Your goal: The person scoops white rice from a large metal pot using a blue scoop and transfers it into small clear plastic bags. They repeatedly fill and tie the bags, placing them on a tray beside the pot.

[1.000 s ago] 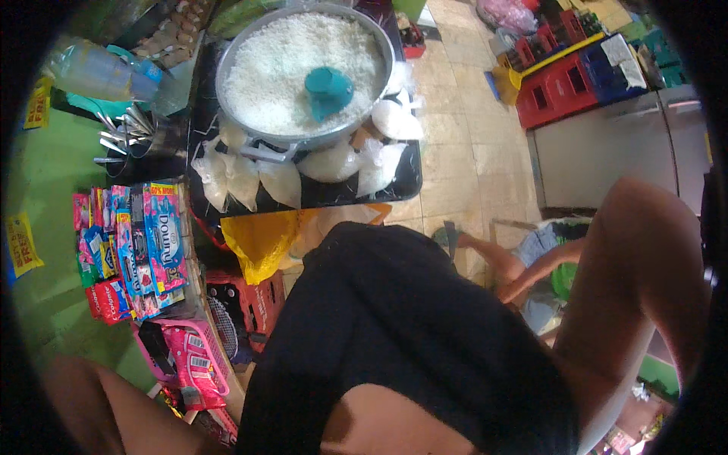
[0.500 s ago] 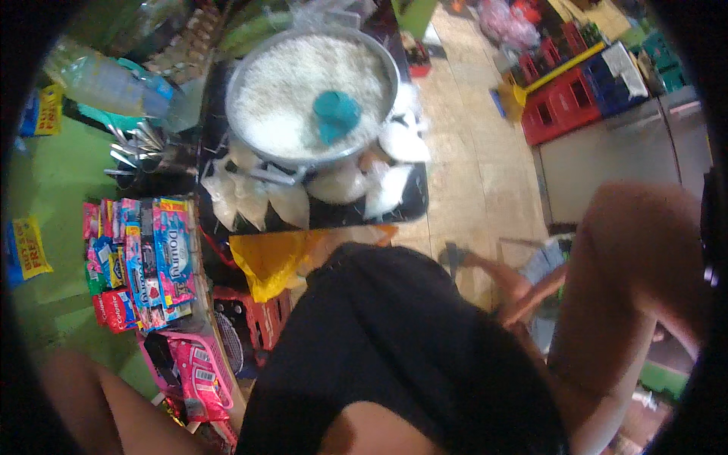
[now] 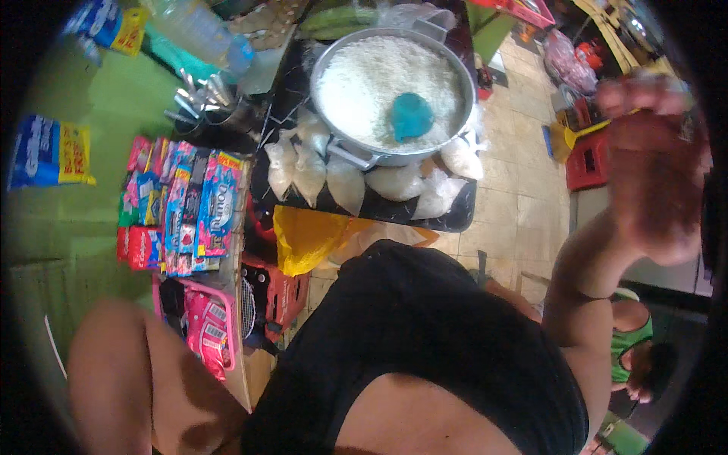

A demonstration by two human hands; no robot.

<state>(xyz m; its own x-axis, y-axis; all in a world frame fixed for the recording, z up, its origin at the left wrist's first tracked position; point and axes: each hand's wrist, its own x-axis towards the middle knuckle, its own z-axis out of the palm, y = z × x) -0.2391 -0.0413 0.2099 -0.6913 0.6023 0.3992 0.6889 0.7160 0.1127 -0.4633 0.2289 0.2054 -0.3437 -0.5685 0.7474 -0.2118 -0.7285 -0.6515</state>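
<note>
My right hand [image 3: 656,167] is raised at the right edge, away from the table. It is blurred, and its fingers do not show clearly enough to tell if they hold anything. My left arm [image 3: 125,364] is bent at the lower left, with its hand out of sight. Ahead, a wide metal pot [image 3: 351,145] full of white grains stands on a black table [image 3: 447,218]. A teal plastic cup [image 3: 412,117] rests on the grains. Several filled clear plastic bags [image 3: 346,186] lie along the pot's near side. Neither hand is seen touching these.
Packets [image 3: 220,201] and a pink basket [image 3: 231,303] line the left side, below a cup of cutlery [image 3: 208,102]. A yellow bag [image 3: 307,239] hangs under the table's front. Crates [image 3: 588,161] stand across the tiled floor. Another person in green [image 3: 635,345] is at the lower right.
The view has shifted, so the table and pot appear farther right. My right hand has come into view at the right edge. The person in green now shows at the lower right.
</note>
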